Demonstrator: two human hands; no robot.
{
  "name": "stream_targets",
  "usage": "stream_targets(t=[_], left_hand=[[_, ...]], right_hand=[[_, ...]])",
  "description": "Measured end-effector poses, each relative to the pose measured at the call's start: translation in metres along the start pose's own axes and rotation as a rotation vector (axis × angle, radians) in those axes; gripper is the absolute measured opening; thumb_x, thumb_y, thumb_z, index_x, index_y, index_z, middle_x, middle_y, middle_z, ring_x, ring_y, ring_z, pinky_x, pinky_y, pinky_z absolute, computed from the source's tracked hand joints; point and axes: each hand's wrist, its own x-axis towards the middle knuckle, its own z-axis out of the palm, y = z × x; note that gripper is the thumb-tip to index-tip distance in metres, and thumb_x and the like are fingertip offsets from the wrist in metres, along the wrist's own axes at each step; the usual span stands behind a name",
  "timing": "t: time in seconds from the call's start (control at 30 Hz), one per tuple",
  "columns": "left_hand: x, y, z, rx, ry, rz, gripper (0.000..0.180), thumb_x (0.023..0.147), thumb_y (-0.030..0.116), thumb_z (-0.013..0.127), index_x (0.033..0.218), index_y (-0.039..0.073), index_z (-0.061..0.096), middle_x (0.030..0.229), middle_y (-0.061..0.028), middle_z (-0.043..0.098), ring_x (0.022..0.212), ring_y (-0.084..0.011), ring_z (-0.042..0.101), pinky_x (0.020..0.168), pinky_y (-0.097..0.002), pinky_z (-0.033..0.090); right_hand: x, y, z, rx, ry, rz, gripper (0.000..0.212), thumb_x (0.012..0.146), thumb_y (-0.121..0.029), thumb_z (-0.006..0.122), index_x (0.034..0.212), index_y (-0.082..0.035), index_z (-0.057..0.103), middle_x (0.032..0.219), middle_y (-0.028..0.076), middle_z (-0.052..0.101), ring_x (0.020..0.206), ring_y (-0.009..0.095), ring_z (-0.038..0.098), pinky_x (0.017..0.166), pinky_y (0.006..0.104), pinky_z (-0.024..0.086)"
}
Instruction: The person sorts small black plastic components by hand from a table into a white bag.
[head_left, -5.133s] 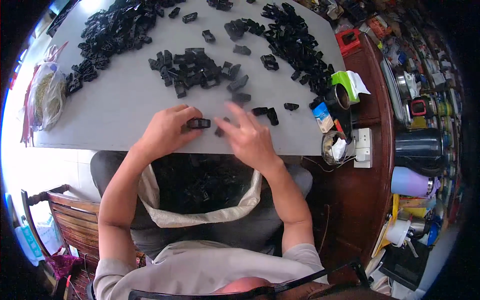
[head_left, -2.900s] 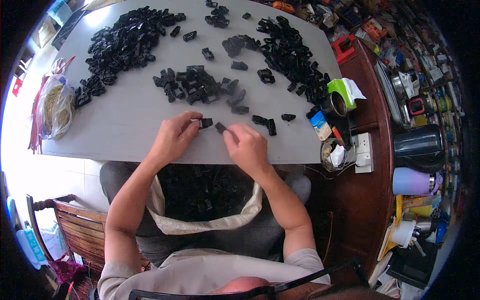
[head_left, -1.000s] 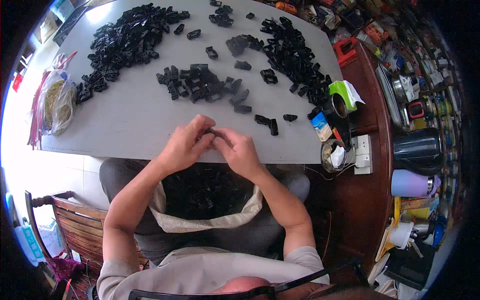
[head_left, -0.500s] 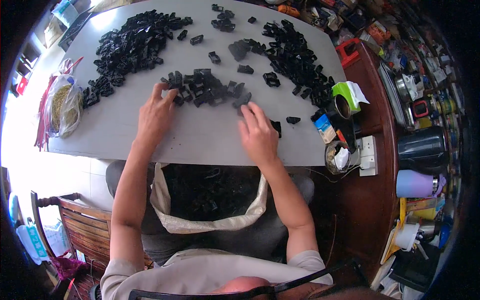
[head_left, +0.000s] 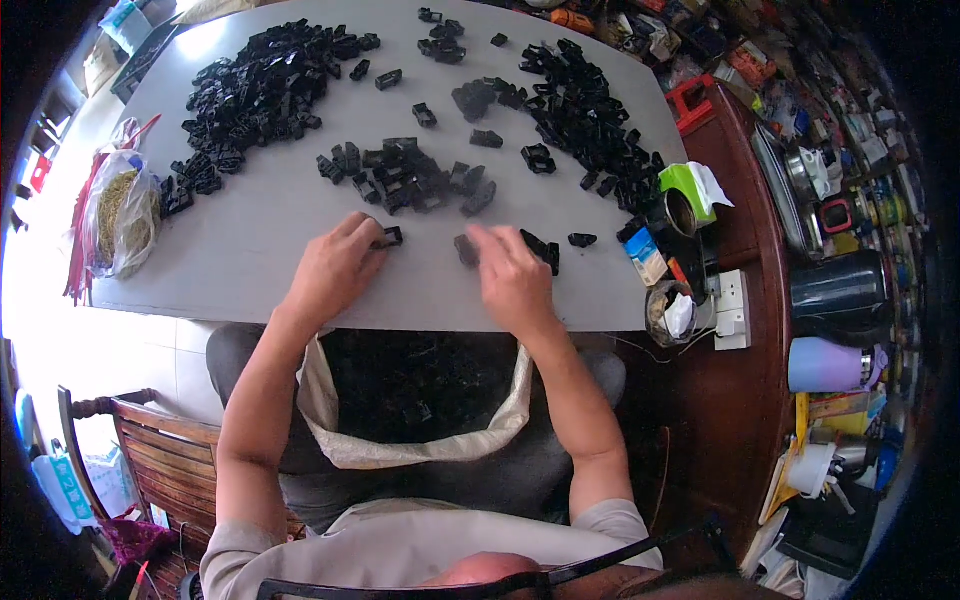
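Observation:
My left hand [head_left: 338, 268] is closed over the table, a small black plastic part [head_left: 393, 236] pinched at its fingertips. To its right, my right hand [head_left: 514, 278] has its thumb and fingers together on another black plastic part [head_left: 466, 250], slightly blurred. Just beyond both hands lies a loose cluster of such black parts [head_left: 408, 178]. By the right hand's knuckles rest more dark pieces [head_left: 541, 250]. A pale woven sack [head_left: 420, 455] sits open on my lap below the table edge, with black pieces inside it.
Big heaps of black parts lie at the far left [head_left: 262, 95] and far right [head_left: 585, 120] of the grey table [head_left: 230, 270]. A plastic bag of dry plant matter [head_left: 125, 215] stands on the left edge. At right are a green tissue box [head_left: 687, 190] and a power strip [head_left: 732, 310].
Both hands have drawn back from the middle cluster toward the table's near edge. The left hand now has a black part at its fingertips; the right has one too.

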Motion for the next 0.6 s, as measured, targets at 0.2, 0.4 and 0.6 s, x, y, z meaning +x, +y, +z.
stream_targets(t=[0.2,0.4,0.6], left_hand=[[-0.005,0.002,-0.002,-0.127,-0.040,-0.034,0.033,0.089,0.008,0.074,0.121,0.006,0.066,0.120,-0.0178,0.064,0.110,-0.0397,0.067,0.092,-0.0469,0.056],[-0.002,0.023,0.004,-0.254,-0.080,-0.062,0.038,0.085,0.004,0.074,0.123,0.006,0.067,0.109,-0.0164,0.069,0.097,-0.0326,0.071,0.087,-0.0410,0.058],[-0.003,0.024,0.020,-0.420,-0.151,-0.008,0.037,0.087,0.005,0.073,0.123,0.003,0.068,0.102,-0.0184,0.074,0.090,-0.0351,0.073,0.083,-0.0411,0.059]], right_hand=[[0.006,-0.003,-0.007,-0.077,-0.124,-0.272,0.039,0.085,-0.003,0.071,0.123,-0.007,0.073,0.125,0.011,0.071,0.112,0.031,0.070,0.082,0.0455,0.061],[0.000,-0.009,0.005,0.208,0.077,-0.172,0.041,0.081,0.000,0.080,0.121,-0.006,0.074,0.108,0.012,0.076,0.094,0.030,0.074,0.080,0.0428,0.061],[-0.007,-0.029,0.017,0.316,0.094,-0.258,0.039,0.084,-0.005,0.084,0.121,-0.004,0.073,0.108,0.014,0.077,0.088,0.033,0.073,0.079,0.0415,0.060]])
